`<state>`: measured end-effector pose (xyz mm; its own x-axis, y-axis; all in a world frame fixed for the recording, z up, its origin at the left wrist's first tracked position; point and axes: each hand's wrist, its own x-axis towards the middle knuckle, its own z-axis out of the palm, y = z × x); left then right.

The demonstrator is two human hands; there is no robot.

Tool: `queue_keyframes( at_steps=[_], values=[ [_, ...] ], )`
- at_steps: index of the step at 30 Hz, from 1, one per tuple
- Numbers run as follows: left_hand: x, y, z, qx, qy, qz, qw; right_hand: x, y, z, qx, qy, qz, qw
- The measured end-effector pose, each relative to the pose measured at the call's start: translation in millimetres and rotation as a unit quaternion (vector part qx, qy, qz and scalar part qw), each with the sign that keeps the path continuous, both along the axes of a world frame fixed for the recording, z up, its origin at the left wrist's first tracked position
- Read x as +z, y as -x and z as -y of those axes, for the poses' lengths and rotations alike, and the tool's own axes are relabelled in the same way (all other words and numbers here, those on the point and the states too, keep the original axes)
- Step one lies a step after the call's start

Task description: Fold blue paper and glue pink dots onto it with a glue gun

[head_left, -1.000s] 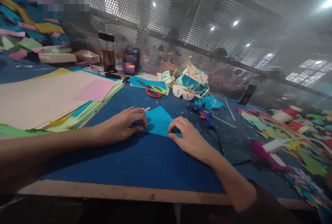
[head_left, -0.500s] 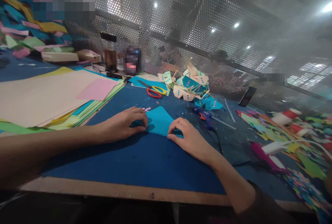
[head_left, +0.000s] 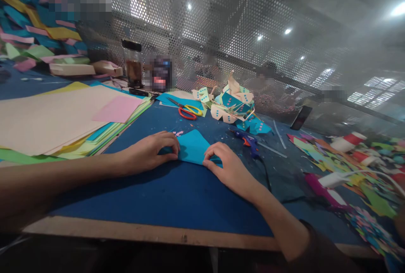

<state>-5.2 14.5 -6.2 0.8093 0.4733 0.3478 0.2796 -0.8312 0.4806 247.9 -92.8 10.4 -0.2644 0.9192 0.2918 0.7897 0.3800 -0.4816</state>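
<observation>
A sheet of blue paper point(head_left: 193, 146), folded into a triangle with its point away from me, lies on the blue tabletop point(head_left: 164, 201). My left hand point(head_left: 160, 148) pinches its left corner between thumb and fingers. At the right corner, my right hand point(head_left: 223, 161) does the same, thumb near the folded edge. The fingers partly cover both corners. Beyond the paper lie scissors point(head_left: 189, 112) with one red and one yellow handle. Tiny pink paper bits point(head_left: 178, 133) sit just behind the left fingertips. A blue glue gun point(head_left: 248, 141) rests to the right of my right hand.
A stack of coloured paper point(head_left: 60, 117) fills the left side. Folded paper pieces with small squares point(head_left: 234, 100) are heaped at the back. A lidded jar point(head_left: 133, 64), a phone point(head_left: 301, 117), a magenta-and-white power strip point(head_left: 327, 190) and paper scraps point(head_left: 370, 222) also stand or lie around.
Both hands stay at the corners of the blue paper, almost unmoved. The right hand and the view have shifted only very slightly.
</observation>
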Motion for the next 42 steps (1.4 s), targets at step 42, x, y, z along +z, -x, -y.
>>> queue_keyframes(
  at_steps=[42],
  values=[
    [4.5, 2.8, 10.1, -0.009, -0.203, -0.03, 0.979, -3.7, 4.3, 1.7, -0.018, -0.076, 0.088, 0.993]
  ],
)
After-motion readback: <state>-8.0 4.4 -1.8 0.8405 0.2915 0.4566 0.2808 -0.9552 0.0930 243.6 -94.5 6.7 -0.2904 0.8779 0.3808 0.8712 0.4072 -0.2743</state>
